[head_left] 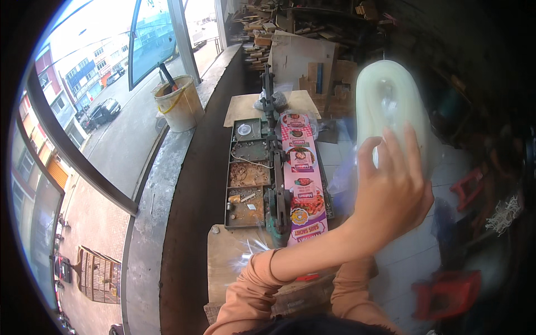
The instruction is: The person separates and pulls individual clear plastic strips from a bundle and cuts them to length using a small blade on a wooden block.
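Left hand [393, 192], raised, fingers partly curled across the front of a pale translucent oblong object [391, 84], which extends above the grip; whether the fingers close on it cannot be told. Right hand hidden. Left of the grip: a pink printed packaging strip [306, 223], then a compartmented metal tray [249, 151]. Farther left: a stained bucket [184, 109].

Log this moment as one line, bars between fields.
left hand: fingers at pale oblong object, grip unclear | right hand: not in view | centre: pink printed strip right of compartmented tray, dark metal bar between
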Demonstrator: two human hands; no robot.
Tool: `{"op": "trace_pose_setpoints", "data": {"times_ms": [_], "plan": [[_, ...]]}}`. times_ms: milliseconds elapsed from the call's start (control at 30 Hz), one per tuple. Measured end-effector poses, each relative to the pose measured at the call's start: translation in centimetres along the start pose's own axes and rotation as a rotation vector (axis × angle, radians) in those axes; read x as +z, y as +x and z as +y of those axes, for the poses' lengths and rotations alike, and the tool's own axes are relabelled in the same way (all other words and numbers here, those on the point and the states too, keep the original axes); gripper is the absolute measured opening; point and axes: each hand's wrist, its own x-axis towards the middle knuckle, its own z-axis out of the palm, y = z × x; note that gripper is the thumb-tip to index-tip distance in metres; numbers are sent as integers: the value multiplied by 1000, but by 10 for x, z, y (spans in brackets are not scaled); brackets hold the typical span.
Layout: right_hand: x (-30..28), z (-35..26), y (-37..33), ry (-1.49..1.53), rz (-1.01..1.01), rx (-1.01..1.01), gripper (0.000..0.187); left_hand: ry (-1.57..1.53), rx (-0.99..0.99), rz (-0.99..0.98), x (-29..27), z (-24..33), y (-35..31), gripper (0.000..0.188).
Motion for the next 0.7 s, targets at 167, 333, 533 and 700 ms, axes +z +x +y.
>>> {"op": "trace_pose_setpoints", "data": {"times_ms": [167,333,533,700], "plan": [[12,59,-14,356,70,339,55,504,216,-349,8,-7,17,55],[12,88,-22,644,166,560,54,642,203,-645,58,-33,26,45],[-3,121,-70,997,209,749,53,802,171,-1142,119,-84,-1,43],[-15,129,-80,658,-19,819,53,555,85,-1308,112,-141,10,44]]}}
